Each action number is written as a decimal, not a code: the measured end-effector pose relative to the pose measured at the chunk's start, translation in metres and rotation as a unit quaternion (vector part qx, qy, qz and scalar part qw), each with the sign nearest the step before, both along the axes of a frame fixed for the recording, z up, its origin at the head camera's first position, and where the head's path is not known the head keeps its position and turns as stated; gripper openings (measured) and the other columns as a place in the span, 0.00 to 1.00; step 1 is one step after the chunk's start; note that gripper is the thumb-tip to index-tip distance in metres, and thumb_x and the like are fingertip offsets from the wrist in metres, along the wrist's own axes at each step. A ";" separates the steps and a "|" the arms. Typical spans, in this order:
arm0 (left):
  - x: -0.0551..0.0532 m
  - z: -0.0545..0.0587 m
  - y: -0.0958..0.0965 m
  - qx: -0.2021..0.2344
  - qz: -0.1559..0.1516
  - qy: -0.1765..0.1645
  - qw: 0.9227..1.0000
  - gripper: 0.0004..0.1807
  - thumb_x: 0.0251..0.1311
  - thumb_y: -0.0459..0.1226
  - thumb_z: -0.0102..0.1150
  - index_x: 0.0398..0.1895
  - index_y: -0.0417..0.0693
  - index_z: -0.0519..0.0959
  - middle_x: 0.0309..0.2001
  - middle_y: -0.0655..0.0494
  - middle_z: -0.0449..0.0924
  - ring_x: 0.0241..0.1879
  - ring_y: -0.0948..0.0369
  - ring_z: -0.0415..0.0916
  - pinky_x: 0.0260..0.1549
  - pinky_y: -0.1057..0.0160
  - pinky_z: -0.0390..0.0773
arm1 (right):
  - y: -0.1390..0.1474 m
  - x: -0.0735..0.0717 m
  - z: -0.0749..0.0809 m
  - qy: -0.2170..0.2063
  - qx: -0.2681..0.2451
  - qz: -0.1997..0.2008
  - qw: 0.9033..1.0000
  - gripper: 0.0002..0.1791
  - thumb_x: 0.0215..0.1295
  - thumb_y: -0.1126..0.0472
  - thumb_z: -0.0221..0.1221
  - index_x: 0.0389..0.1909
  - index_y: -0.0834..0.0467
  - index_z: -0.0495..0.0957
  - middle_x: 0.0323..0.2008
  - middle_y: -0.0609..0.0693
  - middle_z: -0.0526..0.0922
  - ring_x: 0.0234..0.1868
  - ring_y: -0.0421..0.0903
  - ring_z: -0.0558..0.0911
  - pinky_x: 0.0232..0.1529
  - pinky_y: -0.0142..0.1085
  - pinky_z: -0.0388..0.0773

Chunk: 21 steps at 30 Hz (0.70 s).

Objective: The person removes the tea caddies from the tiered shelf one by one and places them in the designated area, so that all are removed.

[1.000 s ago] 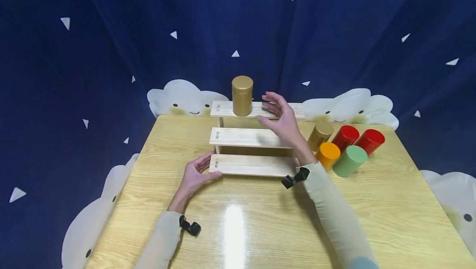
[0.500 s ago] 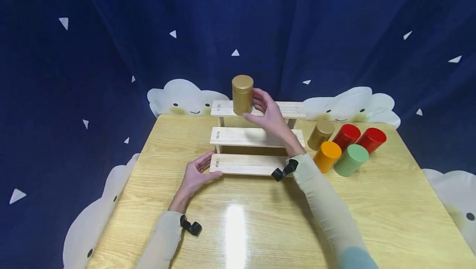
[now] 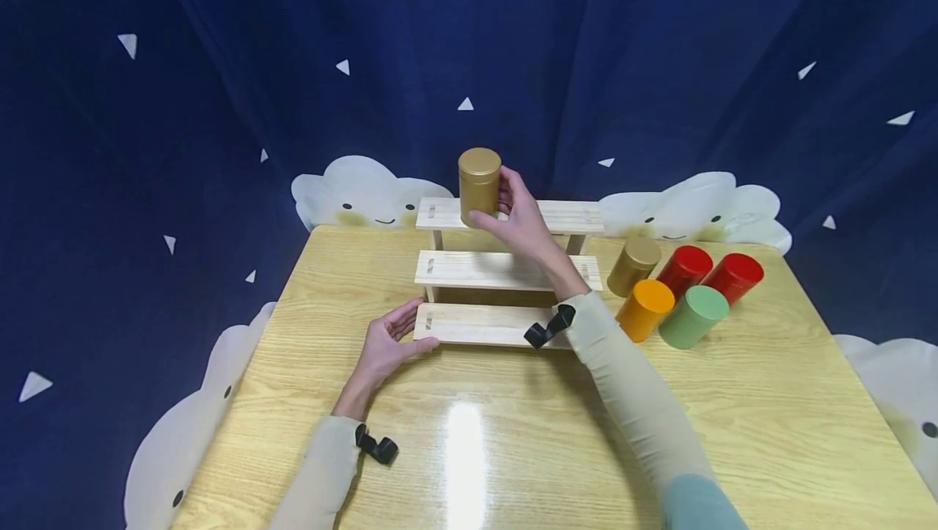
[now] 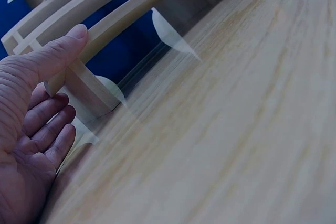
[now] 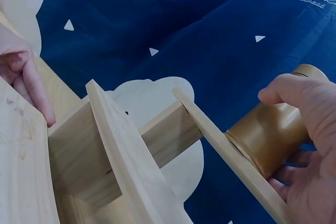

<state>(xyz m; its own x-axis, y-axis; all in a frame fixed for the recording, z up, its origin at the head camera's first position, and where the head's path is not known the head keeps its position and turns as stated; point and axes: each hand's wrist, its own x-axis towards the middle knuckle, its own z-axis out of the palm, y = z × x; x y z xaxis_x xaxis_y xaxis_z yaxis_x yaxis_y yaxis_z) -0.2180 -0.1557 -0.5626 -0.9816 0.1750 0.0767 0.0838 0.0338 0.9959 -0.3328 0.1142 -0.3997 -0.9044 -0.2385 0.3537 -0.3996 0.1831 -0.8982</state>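
Observation:
A gold lidded tin [image 3: 479, 188] stands upright on the top tier of a three-tier wooden shelf rack [image 3: 484, 269], left of its middle. My right hand [image 3: 519, 221] grips it from the right, thumb across the front and fingers behind. In the right wrist view the tin's base [image 5: 247, 148] sits against the top board. At the rack's lower left end, my left hand [image 3: 386, 343] holds the lowest board, its thumb [image 4: 63, 45] on the front edge and the fingers around the end.
Right of the rack stand a second gold tin [image 3: 633, 266], two red tins [image 3: 684, 271], an orange tin [image 3: 645, 310] and a green tin [image 3: 693, 317], close together. The wooden table [image 3: 586, 448] ends before a dark blue curtain [image 3: 469, 41].
My right hand has moved left along the top tier and closed round the gold tin, which stays in place. The left hand keeps its hold on the lowest board.

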 end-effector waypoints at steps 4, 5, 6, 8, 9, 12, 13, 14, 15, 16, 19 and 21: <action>0.000 -0.001 0.000 0.005 -0.003 0.003 1.000 0.43 0.50 0.28 0.81 0.72 0.41 0.74 0.69 0.44 0.77 0.70 0.48 0.73 0.70 0.61 0.73 | -0.003 -0.003 0.001 0.007 -0.009 -0.004 1.000 0.45 0.63 0.64 0.71 0.77 0.62 0.58 0.66 0.62 0.74 0.65 0.55 0.77 0.70 0.49 0.75; 0.000 -0.001 -0.001 0.007 -0.003 0.004 1.000 0.43 0.49 0.27 0.81 0.72 0.41 0.74 0.69 0.43 0.77 0.69 0.47 0.74 0.69 0.62 0.74 | -0.004 -0.004 0.002 0.009 -0.012 -0.005 1.000 0.44 0.63 0.65 0.71 0.76 0.63 0.59 0.66 0.62 0.74 0.65 0.55 0.78 0.70 0.49 0.75; 0.000 -0.001 -0.001 0.009 -0.004 0.005 1.000 0.43 0.49 0.27 0.81 0.72 0.41 0.74 0.69 0.43 0.77 0.69 0.47 0.74 0.69 0.62 0.74 | -0.004 -0.004 0.003 0.010 -0.014 -0.005 1.000 0.44 0.63 0.65 0.70 0.76 0.63 0.59 0.65 0.62 0.74 0.64 0.55 0.78 0.69 0.49 0.76; 0.000 -0.001 0.000 0.011 -0.004 0.006 1.000 0.43 0.49 0.27 0.81 0.72 0.41 0.74 0.69 0.43 0.77 0.69 0.47 0.74 0.69 0.62 0.74 | -0.004 -0.003 0.004 0.010 -0.014 -0.009 1.000 0.43 0.63 0.65 0.70 0.76 0.62 0.60 0.65 0.62 0.75 0.64 0.55 0.78 0.68 0.50 0.76; 0.000 -0.001 0.000 0.010 -0.005 0.005 1.000 0.43 0.49 0.27 0.81 0.72 0.41 0.74 0.69 0.43 0.77 0.69 0.47 0.73 0.69 0.62 0.74 | -0.004 -0.002 0.005 0.010 -0.015 -0.010 1.000 0.43 0.64 0.65 0.70 0.76 0.62 0.60 0.65 0.62 0.75 0.63 0.56 0.78 0.67 0.50 0.77; 0.000 0.000 0.000 0.004 -0.004 0.005 1.000 0.43 0.50 0.28 0.81 0.72 0.41 0.73 0.69 0.43 0.76 0.70 0.47 0.73 0.71 0.59 0.72 | -0.004 -0.001 0.006 0.012 -0.014 -0.013 1.000 0.42 0.64 0.65 0.71 0.75 0.63 0.61 0.64 0.63 0.75 0.62 0.58 0.78 0.66 0.53 0.77; 0.000 0.000 0.000 0.002 -0.003 0.004 1.000 0.43 0.50 0.28 0.81 0.73 0.41 0.73 0.69 0.43 0.76 0.70 0.47 0.73 0.71 0.58 0.72 | -0.004 -0.001 0.006 0.012 -0.012 -0.015 1.000 0.42 0.64 0.65 0.71 0.75 0.63 0.61 0.64 0.64 0.75 0.62 0.58 0.78 0.66 0.53 0.77; 0.000 0.000 0.000 -0.001 -0.002 0.003 1.000 0.43 0.50 0.29 0.81 0.73 0.41 0.73 0.69 0.44 0.76 0.70 0.47 0.73 0.71 0.58 0.72 | -0.004 -0.001 0.007 0.013 -0.011 -0.016 1.000 0.42 0.64 0.65 0.71 0.75 0.63 0.62 0.64 0.64 0.76 0.62 0.58 0.79 0.66 0.53 0.78; 0.000 0.000 0.000 -0.002 -0.002 0.002 1.000 0.43 0.50 0.29 0.81 0.73 0.41 0.73 0.69 0.44 0.76 0.70 0.47 0.73 0.71 0.58 0.72 | -0.004 -0.001 0.007 0.013 -0.011 -0.019 1.000 0.42 0.63 0.65 0.72 0.75 0.63 0.62 0.64 0.64 0.76 0.61 0.58 0.79 0.65 0.53 0.78; 0.000 0.000 0.000 -0.003 -0.001 0.002 1.000 0.43 0.50 0.29 0.81 0.73 0.41 0.73 0.69 0.44 0.76 0.70 0.48 0.73 0.71 0.59 0.72 | -0.003 -0.001 0.007 0.013 -0.009 -0.021 1.000 0.42 0.63 0.65 0.72 0.75 0.63 0.62 0.64 0.64 0.76 0.61 0.58 0.79 0.65 0.52 0.78; 0.000 0.000 0.000 -0.005 0.000 0.003 1.000 0.43 0.50 0.29 0.81 0.72 0.40 0.73 0.69 0.44 0.76 0.70 0.48 0.73 0.70 0.61 0.73 | -0.002 -0.001 0.007 0.012 -0.005 -0.029 1.000 0.42 0.61 0.65 0.73 0.74 0.63 0.64 0.63 0.62 0.77 0.60 0.56 0.80 0.64 0.50 0.80; 0.000 -0.001 0.000 -0.001 0.001 0.006 1.000 0.43 0.50 0.29 0.81 0.72 0.40 0.73 0.69 0.43 0.77 0.70 0.47 0.73 0.70 0.63 0.73 | -0.001 0.000 0.007 0.016 -0.006 -0.032 0.999 0.41 0.61 0.65 0.73 0.73 0.63 0.65 0.62 0.62 0.78 0.58 0.56 0.80 0.63 0.49 0.80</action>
